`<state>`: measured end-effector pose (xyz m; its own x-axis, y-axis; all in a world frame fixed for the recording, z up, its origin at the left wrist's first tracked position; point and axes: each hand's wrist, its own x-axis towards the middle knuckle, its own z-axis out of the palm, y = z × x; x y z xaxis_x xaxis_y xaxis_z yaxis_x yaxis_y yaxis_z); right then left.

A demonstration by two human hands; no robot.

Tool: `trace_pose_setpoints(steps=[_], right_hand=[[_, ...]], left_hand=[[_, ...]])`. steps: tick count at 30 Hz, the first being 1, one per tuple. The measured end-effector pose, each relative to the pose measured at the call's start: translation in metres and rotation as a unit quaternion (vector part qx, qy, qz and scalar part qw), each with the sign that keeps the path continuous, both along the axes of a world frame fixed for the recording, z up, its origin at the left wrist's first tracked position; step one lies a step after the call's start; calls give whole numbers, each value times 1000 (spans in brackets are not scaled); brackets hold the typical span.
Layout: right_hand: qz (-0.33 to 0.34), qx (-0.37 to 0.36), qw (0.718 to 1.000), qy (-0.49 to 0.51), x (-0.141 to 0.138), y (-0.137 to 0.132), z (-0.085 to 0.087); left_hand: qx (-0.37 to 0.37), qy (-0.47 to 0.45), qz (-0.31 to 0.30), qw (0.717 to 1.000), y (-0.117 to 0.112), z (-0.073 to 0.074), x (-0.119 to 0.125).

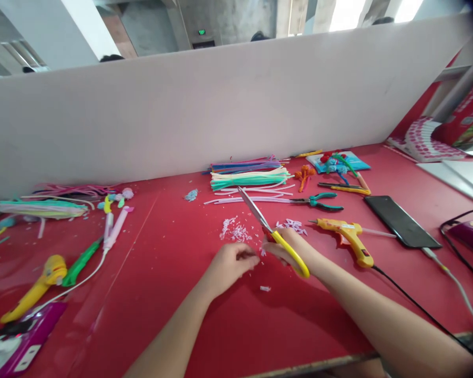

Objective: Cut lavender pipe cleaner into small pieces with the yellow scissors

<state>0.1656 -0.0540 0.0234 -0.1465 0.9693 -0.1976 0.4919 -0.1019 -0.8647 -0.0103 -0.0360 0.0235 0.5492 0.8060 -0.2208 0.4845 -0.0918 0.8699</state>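
My right hand (287, 249) is closed around the yellow handles of a pair of scissors (260, 218), whose blades point up and to the left. My left hand (230, 265) rests on the red table (173, 294) just left of it, fingertips pinched together on something too small to make out. Small white and lilac clippings (234, 231) lie scattered just beyond both hands, and one scrap (265, 288) lies nearer me. A stack of pipe cleaners (250, 176) in blue, cream and green lies further back.
A yellow glue gun (349, 236) with a black cord lies right of my right hand, green-handled pliers (319, 200) behind it, a black phone (402, 220) further right. Another glue gun (39, 286), more pipe cleaners (43, 207) and tools lie at left. A white partition (220, 110) closes the back.
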Motion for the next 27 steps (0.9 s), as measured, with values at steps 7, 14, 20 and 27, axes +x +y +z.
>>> trace_pose_setpoints(steps=[7, 14, 20, 27], right_hand=[[-19, 22, 1000, 3, -2, 1, -3], [-81, 54, 995, -18, 1, 4, -6], [-67, 57, 996, -16, -8, 4, -12], [-61, 56, 996, -16, -11, 0, -11]], left_hand=[[-92, -43, 13, 995, 11, 1, 16], [-27, -102, 120, 987, 17, -19, 8], [-13, -145, 130, 981, 14, -20, 7], [-12, -135, 96, 986, 5, -24, 13]])
